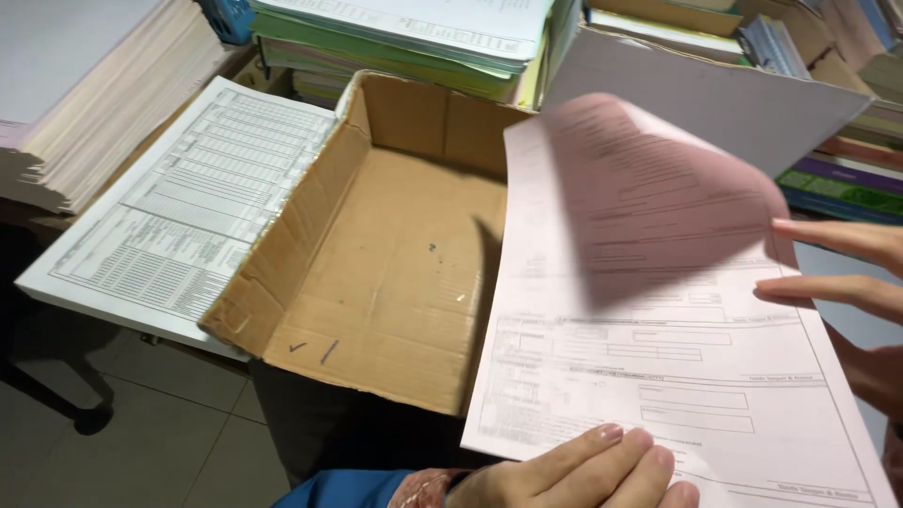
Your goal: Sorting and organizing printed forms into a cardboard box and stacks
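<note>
At far left stand one tall paper stack (85,85) and one white printed table sheet (179,216), then one empty brown cardboard box (376,254). Right of it, the left hand (583,470) pins down one pink form stack (658,376). The right hand (847,268), fingers extended, lifts its curling pink top sheet (649,198).

Even indoor light from above, moderately bright, no glare. The lifted pink sheet (649,188) is motion-blurred, its print unreadable, and it throws a soft shadow onto the pink form (658,376) beneath. The cardboard box (376,254) interior is sharp, with a dark shadow wedge along its right side. The floor (122,433) at lower left is dim (near-black under the worktop edge). Right hand (837,268) fingertips slightly soft. Mild wide-angle stretch at the corners.
</note>
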